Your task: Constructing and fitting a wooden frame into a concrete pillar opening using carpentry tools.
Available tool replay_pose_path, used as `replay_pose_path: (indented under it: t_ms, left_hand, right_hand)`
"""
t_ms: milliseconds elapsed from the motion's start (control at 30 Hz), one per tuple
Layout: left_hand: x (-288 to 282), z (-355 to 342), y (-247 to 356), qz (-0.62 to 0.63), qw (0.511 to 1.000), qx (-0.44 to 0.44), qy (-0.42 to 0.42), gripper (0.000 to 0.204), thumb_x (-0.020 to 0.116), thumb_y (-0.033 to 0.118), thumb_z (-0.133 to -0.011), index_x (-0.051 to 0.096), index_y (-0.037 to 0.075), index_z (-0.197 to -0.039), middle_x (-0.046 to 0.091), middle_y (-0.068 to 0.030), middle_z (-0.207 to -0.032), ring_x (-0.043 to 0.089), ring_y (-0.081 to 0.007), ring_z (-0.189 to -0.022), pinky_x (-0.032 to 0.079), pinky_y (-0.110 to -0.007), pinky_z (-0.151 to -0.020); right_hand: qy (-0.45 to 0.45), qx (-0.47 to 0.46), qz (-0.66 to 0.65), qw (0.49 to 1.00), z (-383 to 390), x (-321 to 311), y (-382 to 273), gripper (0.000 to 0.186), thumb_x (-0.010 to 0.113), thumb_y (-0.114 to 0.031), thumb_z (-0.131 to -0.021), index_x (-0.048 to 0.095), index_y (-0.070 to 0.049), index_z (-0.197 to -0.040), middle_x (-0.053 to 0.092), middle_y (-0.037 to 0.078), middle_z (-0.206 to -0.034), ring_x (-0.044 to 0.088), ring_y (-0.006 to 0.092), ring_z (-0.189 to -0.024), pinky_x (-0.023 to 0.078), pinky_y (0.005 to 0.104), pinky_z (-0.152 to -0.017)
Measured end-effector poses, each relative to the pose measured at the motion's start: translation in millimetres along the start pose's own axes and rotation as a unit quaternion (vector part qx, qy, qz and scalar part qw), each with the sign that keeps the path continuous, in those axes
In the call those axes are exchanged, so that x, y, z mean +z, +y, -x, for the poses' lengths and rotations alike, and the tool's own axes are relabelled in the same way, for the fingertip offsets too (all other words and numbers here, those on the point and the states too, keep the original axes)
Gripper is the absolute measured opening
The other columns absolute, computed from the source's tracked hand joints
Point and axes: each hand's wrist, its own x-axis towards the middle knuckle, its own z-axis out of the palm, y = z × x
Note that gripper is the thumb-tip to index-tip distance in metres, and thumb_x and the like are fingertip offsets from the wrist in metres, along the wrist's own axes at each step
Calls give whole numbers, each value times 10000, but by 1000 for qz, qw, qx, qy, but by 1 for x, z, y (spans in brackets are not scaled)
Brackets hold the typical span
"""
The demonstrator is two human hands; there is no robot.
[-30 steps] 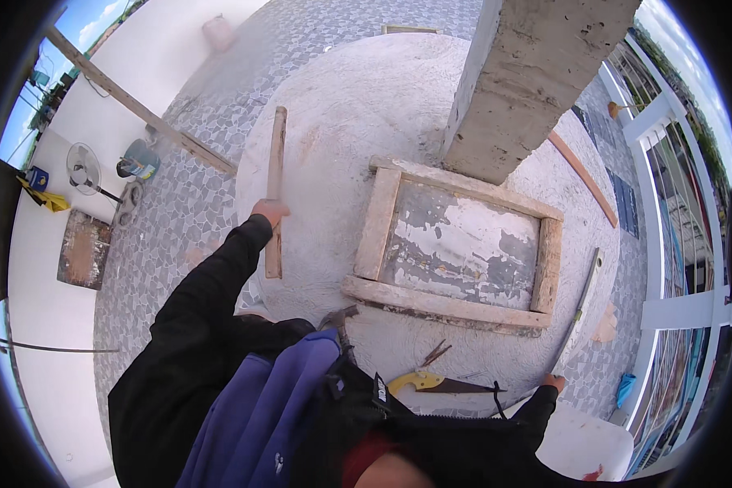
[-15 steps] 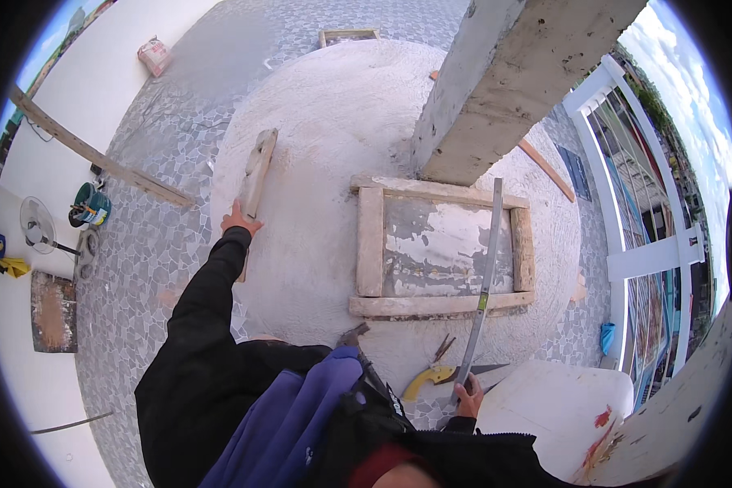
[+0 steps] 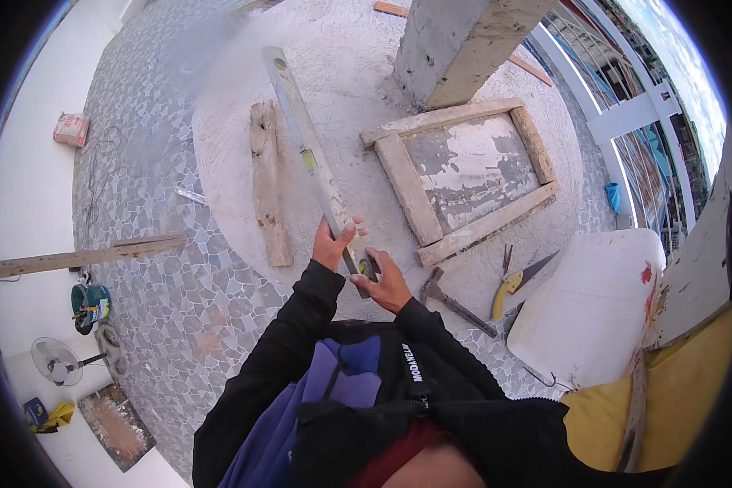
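A long metal spirit level (image 3: 309,146) slants up and to the left in front of me, with a greenish vial near its middle. My left hand (image 3: 336,246) is closed around its lower part. Close beside it, my right hand (image 3: 388,281) grips the level's near end, by the round vial. Left of the level, a loose wooden plank (image 3: 268,191) lies on the rough whitish slab. To the right lies a rectangle of wooden beams (image 3: 407,185) around a patchy grey-and-white panel (image 3: 480,167). A hammer (image 3: 462,311) rests close to my right forearm.
A yellow-handled handsaw (image 3: 508,291) and pliers-like tool (image 3: 507,257) lie right of the hammer, near a white board (image 3: 586,301). A concrete post (image 3: 455,53) rises beyond the beams. At left are a timber (image 3: 81,256), a bucket (image 3: 90,305) and a fan (image 3: 57,360).
My left hand has left the plank and come to the level. The level has swung from the beams toward the left, and both hands now hold it. My view has turned.
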Motion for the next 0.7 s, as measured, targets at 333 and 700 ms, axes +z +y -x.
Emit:
replay_pose_path:
  t_ms: [333,700]
  left_hand:
    - [-220,-87,74,-642,683,141,317,844,679,269,-809,235,180,-1521,481,-302,-1058,531,-449,-970,420,-458,-909]
    - [-191,-114,70,-746,483,199,414,686,671,245,-852,356,173,-1457,506,-234,-1113,535,-404,-1009,419,-432,-919]
  right_hand:
    - [145,111,73,981,60,-28,52,241,679,-192,-862,663,-5,-1013,675,143,-903,660,225,-778,515,310,-714]
    - [285,219,103,928,74,-88,106,366,722,-213,-767,644,-13,-1064,654,160,-936,660,251,-803,516,345,-723]
